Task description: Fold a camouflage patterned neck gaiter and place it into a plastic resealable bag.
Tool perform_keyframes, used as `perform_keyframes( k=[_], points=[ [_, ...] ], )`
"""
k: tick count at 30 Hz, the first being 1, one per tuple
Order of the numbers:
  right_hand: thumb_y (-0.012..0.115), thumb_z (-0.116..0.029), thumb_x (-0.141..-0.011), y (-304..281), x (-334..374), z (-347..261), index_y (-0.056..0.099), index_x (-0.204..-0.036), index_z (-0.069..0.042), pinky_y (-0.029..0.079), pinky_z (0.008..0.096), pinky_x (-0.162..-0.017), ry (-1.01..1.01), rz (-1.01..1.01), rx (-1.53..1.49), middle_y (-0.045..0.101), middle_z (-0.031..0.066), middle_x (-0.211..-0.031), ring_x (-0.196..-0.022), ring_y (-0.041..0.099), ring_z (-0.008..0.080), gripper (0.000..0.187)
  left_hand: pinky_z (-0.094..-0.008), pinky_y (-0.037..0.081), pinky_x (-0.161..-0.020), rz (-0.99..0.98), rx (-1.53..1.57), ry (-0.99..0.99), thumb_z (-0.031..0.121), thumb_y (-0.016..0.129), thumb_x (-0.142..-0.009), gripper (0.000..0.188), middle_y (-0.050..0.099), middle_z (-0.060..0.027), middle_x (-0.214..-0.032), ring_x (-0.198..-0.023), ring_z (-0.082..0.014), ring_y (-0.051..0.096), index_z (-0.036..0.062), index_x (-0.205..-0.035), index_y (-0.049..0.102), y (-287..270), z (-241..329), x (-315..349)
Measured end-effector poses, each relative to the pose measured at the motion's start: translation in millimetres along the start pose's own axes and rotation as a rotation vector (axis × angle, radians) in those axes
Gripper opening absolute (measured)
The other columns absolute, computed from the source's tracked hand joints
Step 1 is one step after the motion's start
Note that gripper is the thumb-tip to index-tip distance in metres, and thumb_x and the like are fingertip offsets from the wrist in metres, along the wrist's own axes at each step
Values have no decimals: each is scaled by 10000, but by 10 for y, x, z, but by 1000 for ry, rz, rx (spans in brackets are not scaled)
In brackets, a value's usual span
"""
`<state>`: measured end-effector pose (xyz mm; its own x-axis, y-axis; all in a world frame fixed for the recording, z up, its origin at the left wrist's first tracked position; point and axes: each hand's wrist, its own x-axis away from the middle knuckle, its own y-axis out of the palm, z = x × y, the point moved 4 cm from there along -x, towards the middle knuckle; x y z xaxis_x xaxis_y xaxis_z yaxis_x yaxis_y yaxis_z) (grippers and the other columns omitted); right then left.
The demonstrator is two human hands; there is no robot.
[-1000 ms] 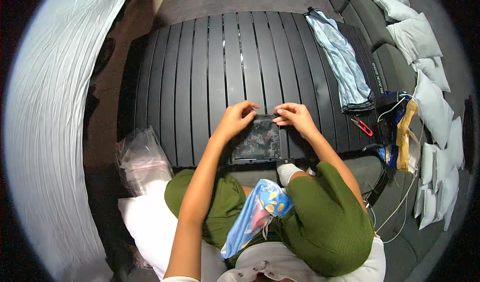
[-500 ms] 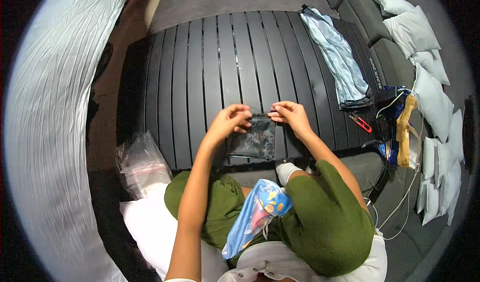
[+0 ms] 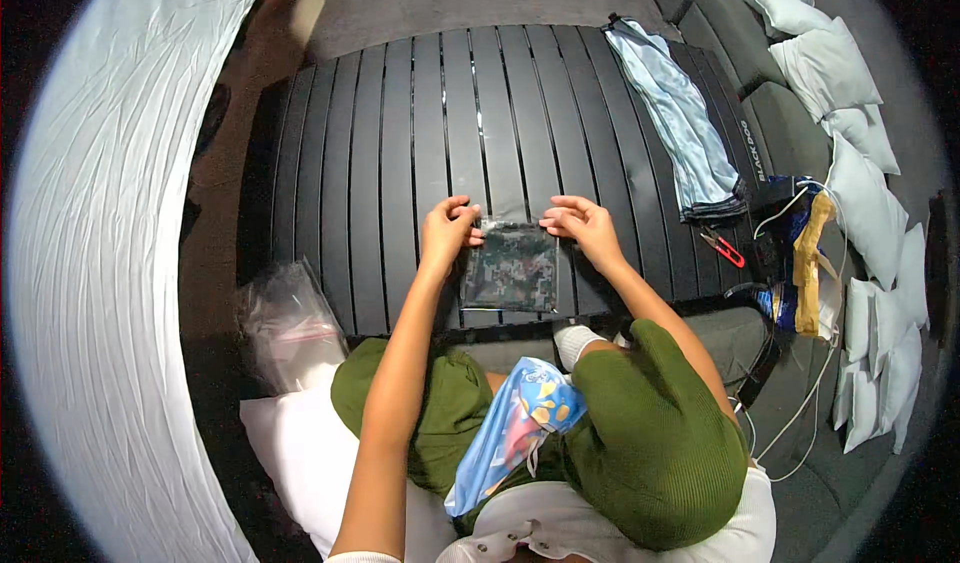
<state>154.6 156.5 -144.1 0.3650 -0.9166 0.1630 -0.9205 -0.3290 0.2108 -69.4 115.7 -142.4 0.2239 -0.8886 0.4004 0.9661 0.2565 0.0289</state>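
Observation:
A flat clear plastic bag (image 3: 512, 271) with a folded dark camouflage-patterned cloth inside lies near the front edge of the slatted black table (image 3: 400, 143). My left hand (image 3: 448, 235) is closed at the bag's upper left corner, thumb and fingers drawn together there. At the upper right corner, my right hand (image 3: 582, 229) pinches the bag's edge between thumb and fingers. The bag's top edge stretches between both hands.
Light blue cloths (image 3: 672, 113) lie along the table's right side, with red-handled snips (image 3: 724, 247) beside them. Clear plastic bags (image 3: 290, 328) sit at the left front corner. White pillows (image 3: 825, 63) line the grey sofa. A patterned blue cloth (image 3: 520, 423) rests on my lap.
My left hand has shifted a little left along the bag's top edge. The bag lies straighter and slightly farther right. My right hand has barely moved.

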Motion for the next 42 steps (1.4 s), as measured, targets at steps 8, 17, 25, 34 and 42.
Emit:
perform_keyframes(
  k=[8,17,25,34,42],
  points=[
    [549,-88,-850,-72,-50,52,538,-1009,65,529,269,-707,-11,-6,30,613,140,-902,-816,636,215,221,-232,515,-540,18,44,6,106,590,-830,254,604,-82,-830,-625,-130,599,-41,-1034,550,-78,-80,-63],
    [545,-97,-856,-80,-82,57,580,-881,59,537,255,-554,-35,170,89,609,98,-782,-636,633,169,162,-237,523,-509,76,-13,43,138,607,-820,220,620,-99,-755,-588,-134,618,-59,-917,601,-103,-99,-95],
    [512,-141,-883,-60,-125,148,525,-887,48,539,275,-525,16,178,2,606,146,-808,-609,634,204,190,-234,515,-512,53,22,31,154,601,-830,240,599,-84,-756,-583,-133,604,-61,-934,577,-86,-91,-69],
    [477,-146,-899,19,-127,-27,491,-924,35,562,308,-604,227,95,-51,603,170,-864,-740,651,269,183,-223,519,-538,15,56,19,151,584,-845,236,601,-111,-841,-712,-193,649,-54,-958,556,-155,31,-32],
    [488,-159,-893,-21,-109,-1,484,-950,13,553,306,-682,245,80,-65,585,172,-959,-824,639,274,181,-241,546,-565,-82,137,-166,128,566,-852,262,581,-114,-869,-742,-252,654,-36,-1046,504,-82,49,-16]
  ],
)
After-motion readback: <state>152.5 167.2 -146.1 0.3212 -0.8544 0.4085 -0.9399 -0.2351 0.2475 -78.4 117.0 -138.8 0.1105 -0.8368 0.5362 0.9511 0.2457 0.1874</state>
